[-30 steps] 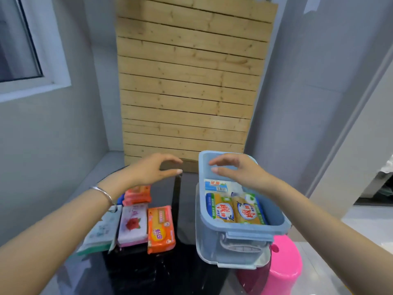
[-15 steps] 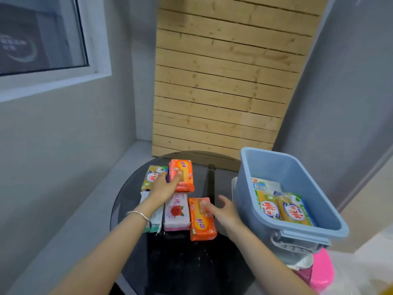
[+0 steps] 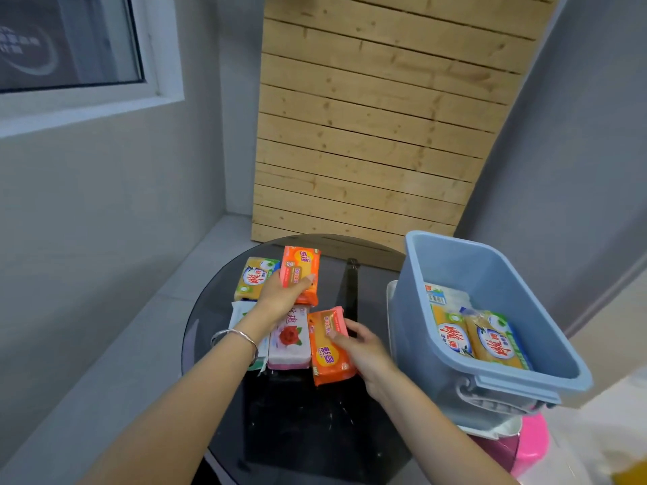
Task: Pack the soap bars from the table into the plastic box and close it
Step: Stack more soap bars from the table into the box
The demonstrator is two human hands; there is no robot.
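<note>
My left hand [image 3: 280, 298] grips the far orange soap bar [image 3: 303, 264] at the back of the table [image 3: 315, 432]. My right hand [image 3: 366, 348] has its fingers curled round the near orange soap bar [image 3: 327, 357]. Plastic box [image 3: 472, 267] stands just right, lid off, with yellow bars [image 3: 451, 339] inside.

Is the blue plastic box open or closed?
Open. The blue plastic box stands uncovered on top, with yellow-wrapped soap bars visible inside.

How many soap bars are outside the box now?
5: yellow bar, far left; orange bar in left hand; white-green pack under that wrist; rose bar, middle; second orange bar in right hand. More may be hidden.
</note>
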